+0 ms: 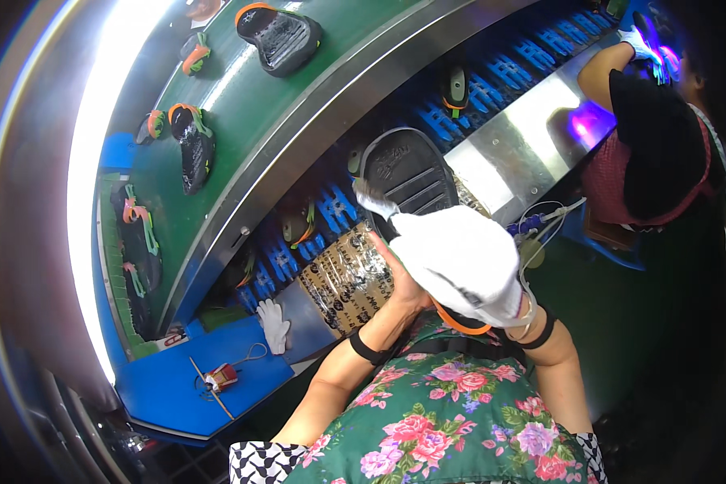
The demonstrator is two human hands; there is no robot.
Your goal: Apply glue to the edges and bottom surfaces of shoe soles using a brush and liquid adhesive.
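Observation:
My left hand (401, 278), bare, grips the side of a large black shoe sole (409, 173) in front of me; the fingers under it are hidden. Ribbed grooves cover the sole's upturned face, and an orange rim (460, 321) shows at the end nearest my body. Over its middle lies my right hand (464, 254) in a white glove, closed round a brush (373, 198). Only the brush's pale tip and metal band stick out, close to the sole's left edge; I cannot tell whether they touch. The handle is hidden in the glove.
A green conveyor (242, 129) carries several black shoe parts. Blue racks (282, 262) line its metal edge. Brown taped cardboard (347, 274) covers the ledge. A white glove (273, 325) lies by a blue table (210, 387). Another person (653, 145) works at the right under violet light.

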